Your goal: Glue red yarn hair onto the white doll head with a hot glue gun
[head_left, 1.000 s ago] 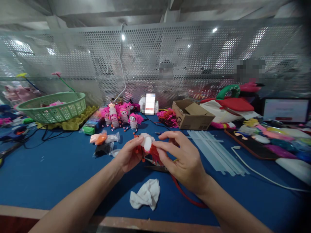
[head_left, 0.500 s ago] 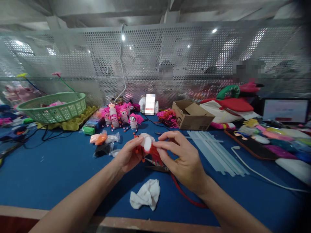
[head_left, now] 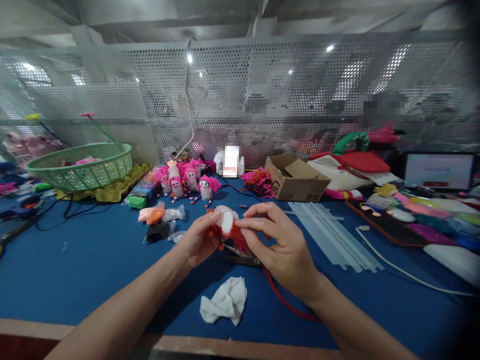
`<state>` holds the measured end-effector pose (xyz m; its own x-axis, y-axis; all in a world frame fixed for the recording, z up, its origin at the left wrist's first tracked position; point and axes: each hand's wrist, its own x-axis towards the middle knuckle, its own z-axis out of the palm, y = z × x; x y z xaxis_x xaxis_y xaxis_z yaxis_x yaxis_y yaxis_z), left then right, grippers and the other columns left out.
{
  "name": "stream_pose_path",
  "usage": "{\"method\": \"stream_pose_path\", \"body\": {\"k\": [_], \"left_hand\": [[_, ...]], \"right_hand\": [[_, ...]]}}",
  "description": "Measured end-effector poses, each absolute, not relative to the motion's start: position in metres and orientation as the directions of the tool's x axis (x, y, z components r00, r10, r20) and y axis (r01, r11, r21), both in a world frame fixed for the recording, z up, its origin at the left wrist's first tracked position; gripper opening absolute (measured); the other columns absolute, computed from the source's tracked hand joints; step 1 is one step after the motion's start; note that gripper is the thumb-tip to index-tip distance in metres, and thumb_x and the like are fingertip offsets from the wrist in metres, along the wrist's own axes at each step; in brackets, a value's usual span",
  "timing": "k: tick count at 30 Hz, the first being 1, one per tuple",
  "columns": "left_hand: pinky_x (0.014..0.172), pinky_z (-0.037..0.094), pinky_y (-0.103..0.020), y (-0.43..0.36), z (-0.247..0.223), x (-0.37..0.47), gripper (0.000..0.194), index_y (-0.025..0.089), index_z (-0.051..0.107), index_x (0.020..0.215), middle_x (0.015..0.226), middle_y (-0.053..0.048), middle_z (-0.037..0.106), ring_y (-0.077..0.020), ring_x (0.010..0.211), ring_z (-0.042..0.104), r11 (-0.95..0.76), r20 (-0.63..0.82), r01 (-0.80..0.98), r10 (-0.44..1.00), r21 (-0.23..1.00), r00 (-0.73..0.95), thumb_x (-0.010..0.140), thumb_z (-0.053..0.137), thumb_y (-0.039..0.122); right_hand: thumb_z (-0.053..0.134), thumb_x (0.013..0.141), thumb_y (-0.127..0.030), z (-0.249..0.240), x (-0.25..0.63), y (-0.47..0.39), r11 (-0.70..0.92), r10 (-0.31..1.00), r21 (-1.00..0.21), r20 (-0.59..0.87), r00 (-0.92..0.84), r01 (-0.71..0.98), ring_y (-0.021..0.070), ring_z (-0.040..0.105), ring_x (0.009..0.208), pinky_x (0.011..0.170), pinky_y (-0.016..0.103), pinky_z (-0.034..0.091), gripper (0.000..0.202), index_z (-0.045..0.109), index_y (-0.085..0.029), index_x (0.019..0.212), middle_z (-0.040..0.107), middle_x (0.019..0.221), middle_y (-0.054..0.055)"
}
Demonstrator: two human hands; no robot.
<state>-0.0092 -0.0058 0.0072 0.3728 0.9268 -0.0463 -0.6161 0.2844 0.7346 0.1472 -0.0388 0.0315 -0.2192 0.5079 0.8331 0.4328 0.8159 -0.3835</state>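
Observation:
Held over the middle of the table is a small doll [head_left: 227,221] with a white oval face and red-orange yarn hair. My left hand [head_left: 199,239] is closed around its left side, the thumb on the white part. Thin dark strands with orange tips dangle beside those fingers. My right hand [head_left: 283,245] pinches at the doll's red hair with thumb and index finger; the other fingers are bent and raised. Under the hands lie scissors [head_left: 245,260], partly hidden. Nearer to me is a crumpled white cloth or tissue [head_left: 225,301].
Finished-looking pink-haired dolls [head_left: 187,180] stand at the back, left of a cardboard box [head_left: 296,177]. Translucent glue sticks [head_left: 333,235] lie on the right, near a white cable [head_left: 397,272]. Bagged clay [head_left: 157,215] sits left of the hands. A green basket [head_left: 80,167] is far left.
Almost nothing differs. My right fingertips have shifted very slightly at the doll's hair, and both hands keep their hold.

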Motion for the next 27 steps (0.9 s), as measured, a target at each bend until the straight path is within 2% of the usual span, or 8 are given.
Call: {"method": "stream_pose_path", "body": {"k": [6,10,17,27], "left_hand": [[0.061,0.048,-0.019,-0.0051,0.0072,-0.0098,0.019,0.011,0.066,0.083,0.073,-0.003,0.066,-0.0097,0.062,0.059,0.273,-0.042,-0.606,0.929,0.747,0.367,0.068,0.064,0.023],[0.056,0.047,-0.017,-0.0054,0.0082,-0.0089,0.018,0.011,0.066,0.082,0.073,-0.003,0.067,-0.0094,0.060,0.059,0.272,-0.046,-0.600,0.930,0.753,0.364,0.069,0.063,0.023],[0.062,0.049,-0.018,-0.0064,0.0105,-0.0083,0.016,0.011,0.066,0.081,0.075,-0.004,0.068,-0.0099,0.065,0.061,0.275,-0.026,-0.620,0.925,0.735,0.379,0.071,0.061,0.022],[0.062,0.048,-0.018,-0.0063,0.0091,-0.0086,0.018,0.011,0.066,0.082,0.074,-0.003,0.067,-0.0093,0.062,0.060,0.274,-0.041,-0.612,0.930,0.742,0.366,0.069,0.063,0.023]], "right_hand": [[0.051,0.077,-0.009,0.0333,0.1466,-0.0399,0.810,0.526,-0.411,0.825,-0.207,0.418,0.0134,0.054,0.076,0.065,0.028,0.048,0.019,0.064,-0.020,0.085,0.054,0.084,0.004],[0.051,0.076,-0.009,0.0338,0.1485,-0.0406,0.794,0.543,-0.449,0.826,-0.148,0.410,0.0128,0.054,0.075,0.061,0.026,0.047,0.018,0.063,-0.021,0.085,0.054,0.084,0.004],[0.051,0.076,-0.008,0.0309,0.1480,-0.0399,0.798,0.531,-0.417,0.828,-0.179,0.434,0.0129,0.054,0.075,0.061,0.027,0.047,0.018,0.063,-0.019,0.084,0.054,0.083,0.004],[0.051,0.076,-0.008,0.0335,0.1471,-0.0415,0.803,0.517,-0.404,0.838,-0.175,0.439,0.0139,0.054,0.077,0.066,0.029,0.048,0.018,0.062,-0.019,0.084,0.054,0.082,0.004]]}}
